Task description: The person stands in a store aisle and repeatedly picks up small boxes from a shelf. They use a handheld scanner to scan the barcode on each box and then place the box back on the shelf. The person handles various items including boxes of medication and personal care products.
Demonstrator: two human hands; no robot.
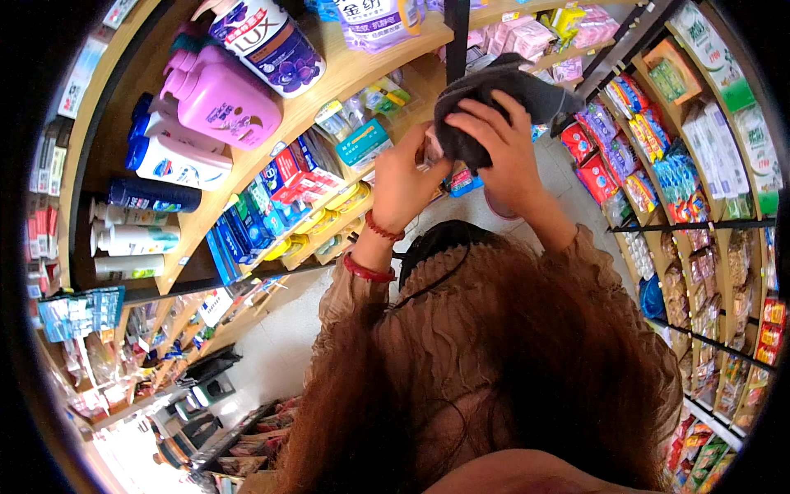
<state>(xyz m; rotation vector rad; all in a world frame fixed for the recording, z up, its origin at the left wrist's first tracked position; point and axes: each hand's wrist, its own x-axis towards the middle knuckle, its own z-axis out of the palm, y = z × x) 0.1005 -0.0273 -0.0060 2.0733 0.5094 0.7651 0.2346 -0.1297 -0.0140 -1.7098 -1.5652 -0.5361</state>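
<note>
My left hand point(410, 170), with a red bead bracelet and a red bangle at its wrist, grips a small pinkish item point(433, 147) that is mostly hidden by fingers and cloth. Against its right side, my right hand point(503, 139) holds a dark grey cloth point(475, 92) with fingers spread over it. The cloth bunches upward and stretches to the right. Both hands are raised close together in front of the shelves. What the pinkish item is, I cannot tell.
Left, a wooden shelf point(364, 68) holds a pink pump bottle point(231, 105) and a LUX pump bottle point(278, 52), with toothpaste boxes point(247, 222) below. Right, shelves carry bagged goods point(608, 142). Pale floor point(290, 327) lies between.
</note>
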